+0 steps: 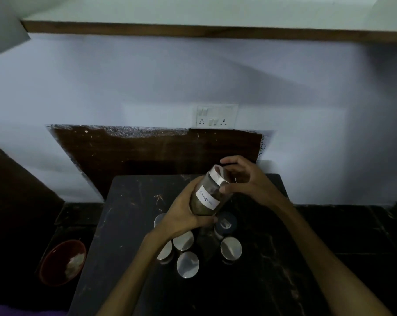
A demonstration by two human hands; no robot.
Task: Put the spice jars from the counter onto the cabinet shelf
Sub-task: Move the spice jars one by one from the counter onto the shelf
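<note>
A glass spice jar [207, 197] with brown contents, a white handwritten label and a silver lid is held tilted above the dark counter [129, 224]. My left hand [183, 215] grips its lower body from the left. My right hand [243, 179] curls round its lid end. Below them several more jars with silver lids [188, 264] stand together on the counter, one partly hidden under my left wrist, and a dark-lidded jar [226, 222] stands among them. The cabinet shelf [215, 30], with a brown front edge, runs across the top of the view.
A red bowl [62, 262] with something pale inside sits low at the left of the counter. A white switch and socket plate [216, 116] is on the wall above a dark brown backsplash panel [147, 151].
</note>
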